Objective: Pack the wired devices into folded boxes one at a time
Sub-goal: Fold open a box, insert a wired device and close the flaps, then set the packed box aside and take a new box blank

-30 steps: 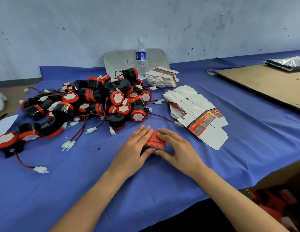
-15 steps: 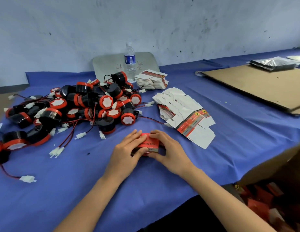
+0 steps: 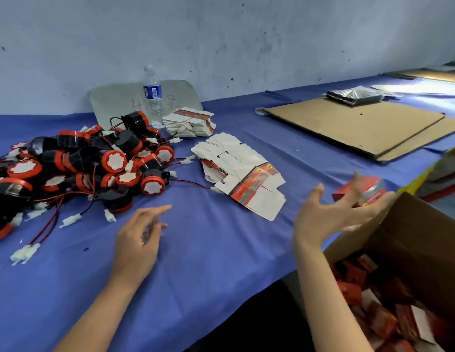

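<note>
A pile of black-and-red round wired devices (image 3: 94, 163) with white plugs lies on the blue cloth at the left. Flat unfolded boxes (image 3: 243, 174) fan out mid-table, and a second stack (image 3: 191, 121) lies behind them. My left hand (image 3: 137, 237) hovers low over the cloth, its fingers loosely curled around nothing. My right hand (image 3: 328, 214) is raised at the table's right edge with fingers spread. A closed red box (image 3: 361, 191) is blurred just at its fingertips, above the open brown carton (image 3: 411, 237), which holds several red boxes.
A water bottle (image 3: 152, 95) stands at the back in front of a grey board (image 3: 114, 100). A large cardboard sheet (image 3: 348, 125) and a silvery bag (image 3: 353, 95) lie at the far right. Loose white plugs on red wires (image 3: 69, 221) trail toward my left hand.
Both hands were pressing the red box on the cloth. My right hand has since carried it right, over the carton, and spread its fingers; my left hand has let go and stayed.
</note>
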`<state>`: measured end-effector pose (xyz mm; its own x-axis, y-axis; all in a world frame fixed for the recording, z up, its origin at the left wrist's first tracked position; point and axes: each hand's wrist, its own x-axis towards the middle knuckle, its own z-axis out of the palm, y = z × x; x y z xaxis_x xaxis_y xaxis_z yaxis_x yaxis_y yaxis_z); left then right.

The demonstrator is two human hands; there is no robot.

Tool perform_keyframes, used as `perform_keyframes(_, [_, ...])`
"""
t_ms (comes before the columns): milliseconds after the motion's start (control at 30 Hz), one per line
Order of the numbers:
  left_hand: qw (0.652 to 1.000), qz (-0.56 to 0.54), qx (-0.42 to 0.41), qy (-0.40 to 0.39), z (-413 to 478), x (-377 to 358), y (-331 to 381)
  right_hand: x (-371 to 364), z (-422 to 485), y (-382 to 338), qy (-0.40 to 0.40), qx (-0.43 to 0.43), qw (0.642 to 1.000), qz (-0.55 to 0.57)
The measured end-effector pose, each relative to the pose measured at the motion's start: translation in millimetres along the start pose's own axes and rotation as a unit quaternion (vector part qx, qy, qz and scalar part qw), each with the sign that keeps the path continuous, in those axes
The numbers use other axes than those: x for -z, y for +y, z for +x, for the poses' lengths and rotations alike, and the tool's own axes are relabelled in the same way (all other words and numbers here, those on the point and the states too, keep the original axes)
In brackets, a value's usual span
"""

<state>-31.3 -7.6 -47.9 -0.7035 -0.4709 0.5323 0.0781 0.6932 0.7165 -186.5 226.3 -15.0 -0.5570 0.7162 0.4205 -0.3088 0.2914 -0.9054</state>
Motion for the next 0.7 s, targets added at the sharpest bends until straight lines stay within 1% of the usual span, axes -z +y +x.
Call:
perform_keyframes(33, [1.000,-0.005,0.009,-0.002,-0.5,0.0,0.4,-2.5,0.5,1.9,-0.015,0.029,0.999,-0.033])
perform_keyframes(67, [1.000,-0.012,0.018,-0.003,-0.5,0.0,0.9,-6.8,-1.4,2.0,-0.046,0.052,0.996,-0.050])
perform_keyframes(100, [0.999,-0.018,0.027,-0.003,-0.4,0.2,0.9,-13.3,-5.5,1.3,-0.102,0.075,0.990,-0.062])
perform_keyframes(133, [0.999,-0.025,0.035,-0.004,-0.2,0.4,0.9,-20.7,-11.8,0.0,-0.191,0.098,0.973,-0.084])
perform_keyframes(167, [0.999,-0.031,0.044,-0.005,0.0,0.9,0.7,-28.3,-19.4,-0.4,-0.299,0.119,0.939,-0.120])
perform_keyframes(200, [0.998,-0.037,0.052,-0.008,0.4,0.9,0.2,-35.4,-26.9,1.1,-0.405,0.134,0.889,-0.165])
perform_keyframes(233, [0.997,-0.042,0.059,-0.010,0.4,1.1,-0.6,-41.5,-33.8,4.0,-0.492,0.141,0.832,-0.213])
perform_keyframes(267, [0.997,-0.048,0.067,-0.011,0.3,0.8,-1.4,-45.7,-38.7,8.1,-0.550,0.143,0.783,-0.254])
perform_keyframes(300, [0.996,-0.054,0.076,-0.009,0.6,1.8,-2.3,-49.7,-42.9,12.3,-0.578,0.147,0.751,-0.284])
perform_keyframes(333, [0.994,-0.062,0.085,-0.005,0.9,2.1,-2.9,-52.2,-45.2,15.9,-0.583,0.158,0.737,-0.303])
perform_keyframes(367, [0.993,-0.069,0.094,0.000,0.9,2.2,-3.2,-52.7,-46.3,17.8,-0.575,0.174,0.735,-0.314])
perform_keyframes(400, [0.992,-0.074,0.101,0.004,1.2,2.6,-4.1,-52.2,-47.8,17.8,-0.560,0.190,0.741,-0.317])
perform_keyframes(433, [0.991,-0.078,0.108,0.006,1.3,2.9,-5.4,-51.5,-48.9,16.8,-0.537,0.205,0.756,-0.311])
perform_keyframes(500, [0.989,-0.086,0.116,0.005,1.5,2.7,-7.4,-48.1,-48.5,11.0,-0.478,0.224,0.804,-0.273])
perform_keyframes(533, [0.989,-0.090,0.118,0.004,1.6,2.9,-7.7,-45.3,-48.1,7.5,-0.436,0.223,0.837,-0.245])
perform_keyframes(567, [0.988,-0.094,0.119,0.005,1.9,3.0,-8.0,-42.2,-47.7,4.2,-0.384,0.208,0.875,-0.207])
perform_keyframes(600, [0.988,-0.097,0.120,0.006,2.3,3.3,-8.2,-38.8,-46.5,0.6,-0.321,0.182,0.917,-0.154])
perform_keyframes(633, [0.988,-0.100,0.121,0.008,2.7,3.5,-8.4,-36.1,-45.0,-4.6,-0.254,0.158,0.950,-0.088])
perform_keyframes(667, [0.987,-0.105,0.120,0.011,3.1,3.7,-8.5,-32.9,-44.1,-11.3,-0.199,0.143,0.969,-0.022])
perform_keyframes(700, [0.987,-0.111,0.118,0.017,3.4,3.9,-8.1,-30.1,-45.4,-18.9,-0.171,0.129,0.976,0.037])
